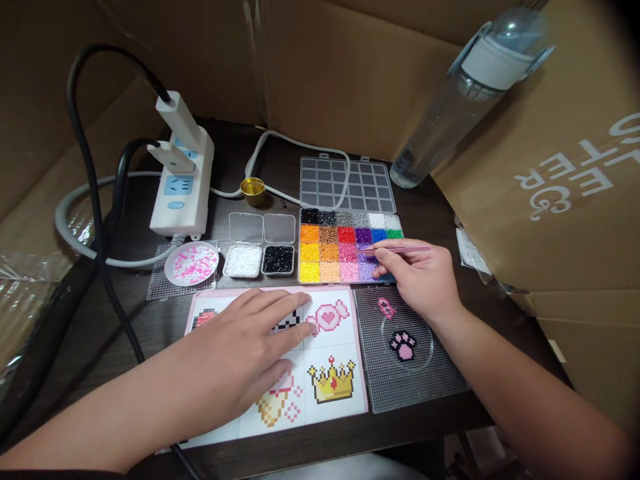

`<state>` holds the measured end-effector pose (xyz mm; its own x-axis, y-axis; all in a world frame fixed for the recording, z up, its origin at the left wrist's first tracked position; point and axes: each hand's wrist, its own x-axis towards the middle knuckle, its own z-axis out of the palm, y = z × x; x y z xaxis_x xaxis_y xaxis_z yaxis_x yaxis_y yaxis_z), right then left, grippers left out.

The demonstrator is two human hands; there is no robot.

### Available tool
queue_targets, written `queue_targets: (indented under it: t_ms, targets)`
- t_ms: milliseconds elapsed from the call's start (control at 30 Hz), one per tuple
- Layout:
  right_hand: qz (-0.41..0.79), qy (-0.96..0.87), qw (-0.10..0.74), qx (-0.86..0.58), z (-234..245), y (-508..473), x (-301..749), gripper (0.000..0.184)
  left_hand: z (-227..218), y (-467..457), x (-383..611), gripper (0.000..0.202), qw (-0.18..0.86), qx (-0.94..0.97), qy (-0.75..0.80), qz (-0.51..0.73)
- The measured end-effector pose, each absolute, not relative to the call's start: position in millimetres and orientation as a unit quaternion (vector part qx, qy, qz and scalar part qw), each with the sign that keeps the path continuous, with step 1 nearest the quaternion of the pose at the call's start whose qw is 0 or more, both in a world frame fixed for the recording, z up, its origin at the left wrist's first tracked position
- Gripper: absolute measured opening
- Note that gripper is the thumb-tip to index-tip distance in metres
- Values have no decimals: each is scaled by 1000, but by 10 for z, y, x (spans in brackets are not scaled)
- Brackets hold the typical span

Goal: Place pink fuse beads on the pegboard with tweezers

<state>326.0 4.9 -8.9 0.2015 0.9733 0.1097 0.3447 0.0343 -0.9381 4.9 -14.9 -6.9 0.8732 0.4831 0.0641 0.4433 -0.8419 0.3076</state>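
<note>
My left hand (255, 347) lies flat with spread fingers on a pattern sheet (285, 417). Its fingertips are beside the printed pink candy (329, 317); a printed crown (331, 383) shows below. In my right hand (417, 275) are pink tweezers (407, 250), their tip over the pink and purple cells of a bead box (300, 257). Whether the tip holds a bead is too small to tell. Under my right forearm is a clear pegboard (385, 393), bearing a black and pink bead paw (403, 346) and a small pink bead outline (385, 307).
Left of the bead box stand small cases of white beads (243, 261) and black beads (278, 259). A dish of pink and white beads (191, 263) is beside a power strip (183, 187) with cables. A gold cup (253, 191) and water bottle (450, 113) stand behind; cardboard walls (350, 80) surround the table.
</note>
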Motion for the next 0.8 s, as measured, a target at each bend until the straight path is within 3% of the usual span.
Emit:
queue_targets:
  t_ms: [300,500,800]
  targets:
    - [324,-532,497,-604,-92,38,3262,21,-84,-153,47,52,148,954,248,75]
    - [293,-518,571,-564,38,-205,3566,20,-95,-106,24,50,152,956,237,81]
    - [329,-536,473,-617,-62,-606,3848,19,-99,-5,65,33,181,946,235,133]
